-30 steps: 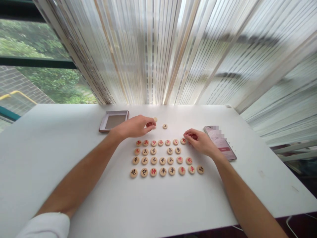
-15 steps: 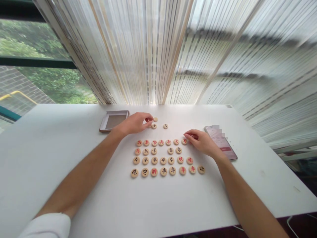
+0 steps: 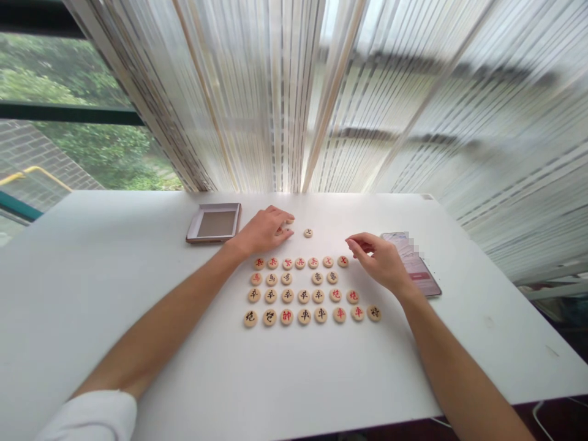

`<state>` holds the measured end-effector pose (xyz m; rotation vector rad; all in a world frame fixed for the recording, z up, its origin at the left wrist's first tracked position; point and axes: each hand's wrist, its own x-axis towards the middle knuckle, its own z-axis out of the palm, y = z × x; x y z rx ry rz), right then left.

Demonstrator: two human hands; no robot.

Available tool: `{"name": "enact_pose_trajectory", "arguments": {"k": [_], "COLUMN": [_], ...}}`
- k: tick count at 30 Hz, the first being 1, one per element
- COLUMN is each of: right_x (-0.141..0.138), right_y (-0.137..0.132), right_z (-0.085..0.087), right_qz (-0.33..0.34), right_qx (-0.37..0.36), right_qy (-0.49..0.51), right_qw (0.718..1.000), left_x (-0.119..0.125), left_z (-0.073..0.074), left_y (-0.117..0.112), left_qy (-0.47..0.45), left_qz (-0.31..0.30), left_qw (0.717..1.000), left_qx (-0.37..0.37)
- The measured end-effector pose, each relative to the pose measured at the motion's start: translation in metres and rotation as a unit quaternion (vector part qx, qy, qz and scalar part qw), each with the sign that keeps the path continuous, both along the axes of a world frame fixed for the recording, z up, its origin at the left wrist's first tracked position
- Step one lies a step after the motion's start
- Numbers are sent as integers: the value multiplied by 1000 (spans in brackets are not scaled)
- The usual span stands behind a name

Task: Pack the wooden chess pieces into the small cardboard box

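Observation:
Round wooden Chinese chess pieces with red or black characters lie in four rows on the white table. My left hand (image 3: 266, 231) is beyond the rows, its fingers and thumb curled round a few loose Chinese chess pieces (image 3: 290, 221) and partly hiding them. Just to the right of its fingertips lies a single black-marked piece (image 3: 308, 233). My right hand (image 3: 374, 257) hovers past the right end of the far row, near its last red piece (image 3: 342, 261) but apart from it. Its thumb and fingertips are drawn together, with no piece visible between them.
An open shallow box (image 3: 214, 223) stands behind my left wrist. A phone (image 3: 420, 277) lies flat beside my right hand. The third row has a gap between its left and right pieces. Strip curtains (image 3: 257, 98) hang along the table's far edge.
My left hand has moved slightly right, over the loose pieces, covering more of them. My right hand has drawn back a little from the last red piece of the far row.

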<state>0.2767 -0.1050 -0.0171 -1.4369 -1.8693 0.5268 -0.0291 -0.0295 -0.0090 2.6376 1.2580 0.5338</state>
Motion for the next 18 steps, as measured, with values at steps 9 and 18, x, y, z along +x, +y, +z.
{"name": "enact_pose_trajectory", "arguments": {"k": [9,18], "right_x": [-2,-2], "right_y": [0,-2], "right_z": [-2,-2], "right_qz": [4,12], "right_qx": [31,43], "right_qy": [6,1], "right_qw": [999,999], "left_x": [10,13], "left_z": [-26,-23], "left_y": [5,3], "left_qy": [-16,-48], "left_qz": [5,-51], "left_qw": [999,997], "left_qx": [30,30]}}
